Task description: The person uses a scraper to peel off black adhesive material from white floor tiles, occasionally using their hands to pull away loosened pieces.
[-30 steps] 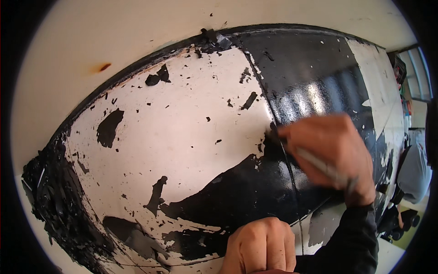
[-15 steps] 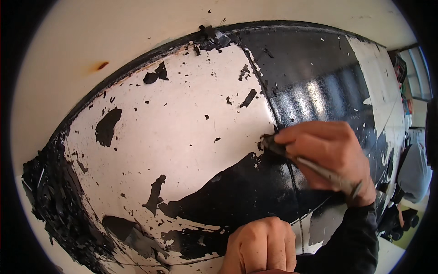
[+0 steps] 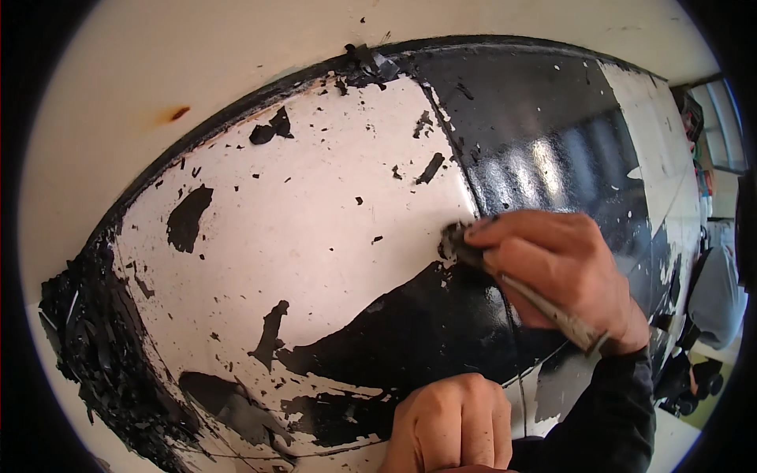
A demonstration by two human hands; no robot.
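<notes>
A white tabletop [image 3: 315, 213] fills the middle, partly covered by a peeling black coating [image 3: 386, 335]. In my right hand [image 3: 556, 272], a narrow grey scraper-like tool [image 3: 544, 303] is gripped, its handle slanting down to the right. Its tip, partly hidden by my fingers, meets the coating's upper edge, where a crumpled black scrap [image 3: 453, 241] has gathered. My left hand [image 3: 451, 422] rests as a closed fist at the bottom centre, on the coating's near edge. Its curled fingertips are hidden.
Black flakes are scattered over the white area, including a large one [image 3: 189, 220]. A thick heap of black shreds [image 3: 110, 355] lies at the left. Glossy black coating [image 3: 536, 134] covers the far right section. Beyond the right edge stands a person in grey clothing [image 3: 716, 299].
My right hand and the tool have shifted slightly left, and the handle's rear end has dropped lower. The black scrap at the tip has moved a little left. My left hand stays put.
</notes>
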